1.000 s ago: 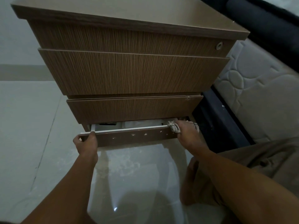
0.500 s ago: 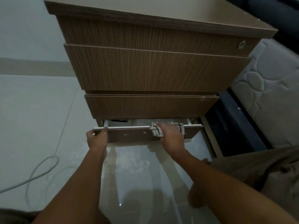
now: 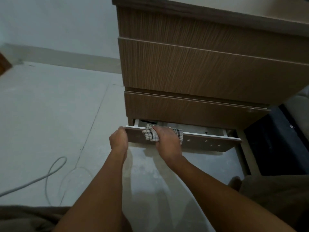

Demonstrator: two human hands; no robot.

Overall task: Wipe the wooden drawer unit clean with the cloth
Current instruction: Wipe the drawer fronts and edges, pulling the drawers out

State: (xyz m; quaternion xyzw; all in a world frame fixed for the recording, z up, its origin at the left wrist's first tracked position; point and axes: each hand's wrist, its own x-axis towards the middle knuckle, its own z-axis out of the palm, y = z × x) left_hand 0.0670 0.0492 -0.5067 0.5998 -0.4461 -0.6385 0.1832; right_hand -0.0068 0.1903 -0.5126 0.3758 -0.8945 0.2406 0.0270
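The wooden drawer unit [image 3: 200, 69] stands in front of me on the floor, its top drawers closed. Its bottom drawer [image 3: 209, 143] is pulled out a little. My left hand [image 3: 119, 139] grips the left end of that drawer's front panel. My right hand [image 3: 165, 141] holds a checked cloth [image 3: 150, 133] and presses it over the top edge of the panel, close to the left end. Part of the cloth shows on both sides of the hand.
A white cable [image 3: 50, 173] loops over the pale tiled floor [image 3: 50, 114] at the left. A dark bed frame [image 3: 275, 144] and a quilted mattress [image 3: 299, 104] stand right of the unit. My knees are low in view.
My right hand has slid the cloth leftward along the drawer's top edge, from the right end to near the left hand. The view has swung left.
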